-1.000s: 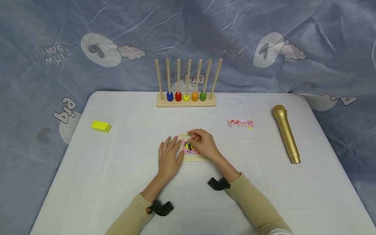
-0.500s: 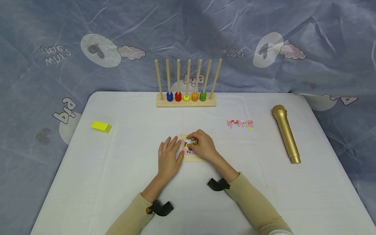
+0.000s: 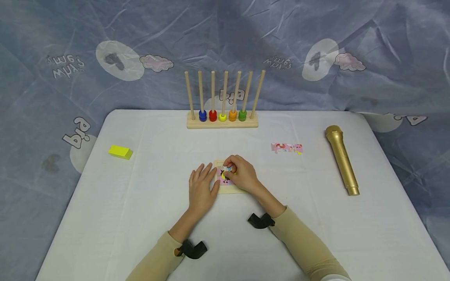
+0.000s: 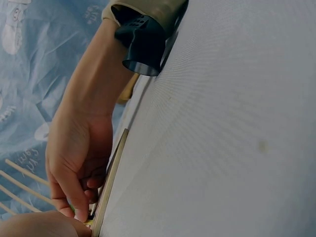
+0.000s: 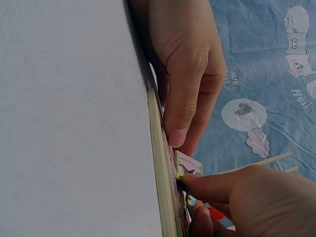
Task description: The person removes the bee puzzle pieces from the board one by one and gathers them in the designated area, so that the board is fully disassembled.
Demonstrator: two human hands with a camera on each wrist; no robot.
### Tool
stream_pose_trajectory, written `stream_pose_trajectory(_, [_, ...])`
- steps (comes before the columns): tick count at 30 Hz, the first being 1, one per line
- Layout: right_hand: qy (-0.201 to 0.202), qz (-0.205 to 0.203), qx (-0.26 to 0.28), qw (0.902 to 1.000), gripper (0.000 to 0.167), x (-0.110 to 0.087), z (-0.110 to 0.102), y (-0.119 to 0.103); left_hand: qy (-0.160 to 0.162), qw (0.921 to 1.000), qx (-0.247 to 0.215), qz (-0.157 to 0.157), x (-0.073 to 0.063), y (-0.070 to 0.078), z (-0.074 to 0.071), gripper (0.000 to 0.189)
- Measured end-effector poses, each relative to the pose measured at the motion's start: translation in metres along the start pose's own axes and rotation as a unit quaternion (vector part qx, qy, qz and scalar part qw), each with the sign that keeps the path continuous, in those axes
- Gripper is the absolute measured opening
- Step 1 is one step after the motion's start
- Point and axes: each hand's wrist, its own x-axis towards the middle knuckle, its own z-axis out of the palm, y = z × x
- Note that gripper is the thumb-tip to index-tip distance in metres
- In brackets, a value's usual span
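A small wooden puzzle board (image 3: 230, 190) with a bee picture on pink lies flat before me in the head view. My left hand (image 3: 202, 188) rests along its left edge with the fingers spread and fairly straight. Over the board's right part, my right hand (image 3: 244, 174) pinches a puzzle piece between thumb and curled index finger. The right wrist view shows this puzzle piece (image 5: 188, 162) tilted up from the board, with pink and green on its face. My right fingers hide much of the picture.
Joined pink puzzle pieces (image 3: 287, 148) lie to the right of the board. A peg stand (image 3: 222, 124) with coloured beads is at the table's back. A yellow block (image 3: 120, 152) sits left, a gold microphone (image 3: 342, 160) right.
My right hand has shifted slightly left and its thumb lower over the bee picture, and a pale patch now shows near the fingertips. The left hand stays still.
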Motion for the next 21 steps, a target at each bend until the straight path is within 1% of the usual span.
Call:
stream_pose_trajectory(4, [-0.002, 0.0, 0.046, 0.9989, 0.014, 0.0, -0.001, 0.001, 0.002, 1.0, 0.001, 0.002, 0.0, 0.0, 0.0, 0.041])
stream_pose_trajectory(6, [-0.002, 0.003, 0.078, 0.9969, 0.012, -0.001, -0.002, 0.0, 0.001, 1.0, 0.003, 0.001, 0.0, 0.001, -0.001, 0.041])
stream_pose_trajectory(12, [0.001, 0.026, 0.175, 0.9843, 0.008, -0.001, -0.008, -0.004, 0.0, 1.0, 0.006, 0.0, 0.001, 0.002, 0.0, 0.041])
stream_pose_trajectory(17, [0.0, 0.044, 0.217, 0.9752, 0.008, 0.0, -0.019, -0.008, -0.004, 1.0, 0.004, -0.005, 0.001, 0.003, -0.001, 0.041])
stream_pose_trajectory(21, [0.009, 0.06, 0.235, 0.97, 0.01, 0.001, -0.031, -0.001, -0.006, 0.9999, 0.0, -0.009, 0.001, 0.003, -0.003, 0.041])
